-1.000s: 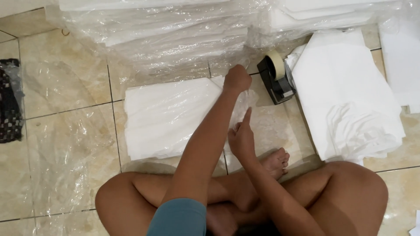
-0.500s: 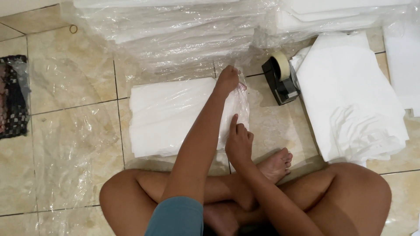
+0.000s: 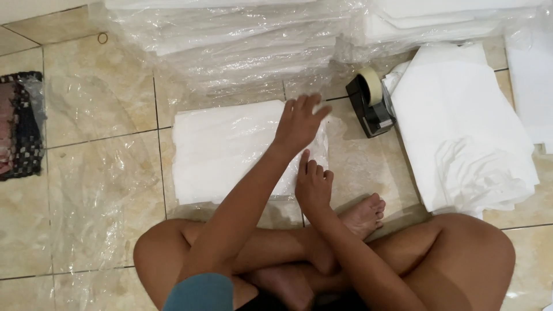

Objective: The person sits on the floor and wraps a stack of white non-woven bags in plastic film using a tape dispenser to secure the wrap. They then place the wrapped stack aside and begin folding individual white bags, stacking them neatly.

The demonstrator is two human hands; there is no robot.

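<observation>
Head view: my left hand [image 3: 299, 121] has lifted off the bagged white cloth [image 3: 230, 150] since half a second ago, fingers now spread open just above its far right corner. My right hand [image 3: 312, 185] stays at the near right edge, forefinger pressing, gripping nothing. The tape dispenser [image 3: 370, 103] sits right of my left hand. The packet looks flattened, ready for sealing.

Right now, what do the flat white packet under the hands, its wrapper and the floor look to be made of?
White packet: folded fabric or soft paper, matte; soft edges, cannot tell which.
Wrapper: thin clear plastic film, glossy, with crinkles and glare.
Floor: glazed beige tile, marbled and shiny, with grout lines.
Left hand lies on the packet; right hand presses its near edge.
</observation>
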